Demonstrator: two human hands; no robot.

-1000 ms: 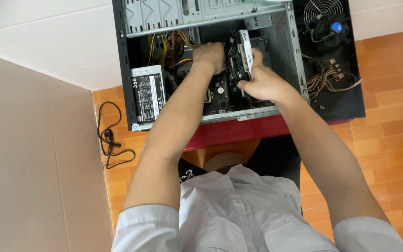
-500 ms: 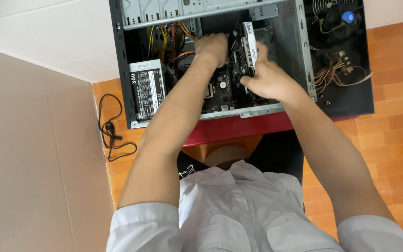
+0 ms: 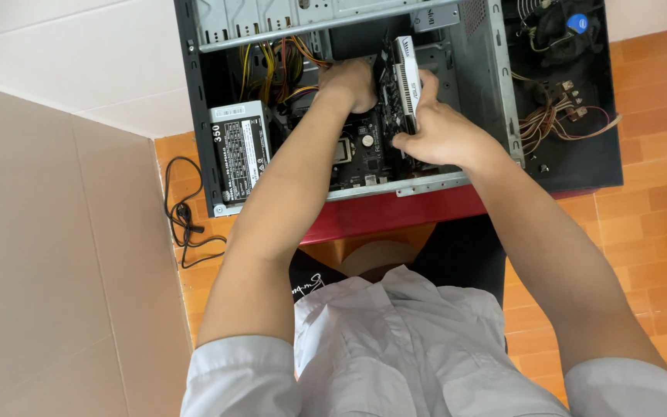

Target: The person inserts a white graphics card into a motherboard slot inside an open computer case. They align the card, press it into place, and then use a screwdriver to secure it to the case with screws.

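Observation:
An open computer case (image 3: 496,85) lies on its side on a red surface (image 3: 395,212), its black motherboard (image 3: 364,150) facing up. An expansion card (image 3: 404,73) with a white edge stands upright over the board. My right hand (image 3: 438,131) grips the card's near end. My left hand (image 3: 349,81) is closed against the card's left side, close to a bundle of yellow and red wires (image 3: 272,66). Whether the card's lower edge sits in its slot is hidden by my hands.
A grey power supply (image 3: 238,147) sits in the case's left corner. A black side panel (image 3: 573,93) with a fan and loose wires lies to the right. A black cable (image 3: 183,220) is coiled on the orange tiled floor. A beige wall (image 3: 55,255) fills the left.
The view has shifted slightly, so the case sits lower in frame. Both hands stay on the card, which has changed little against the motherboard.

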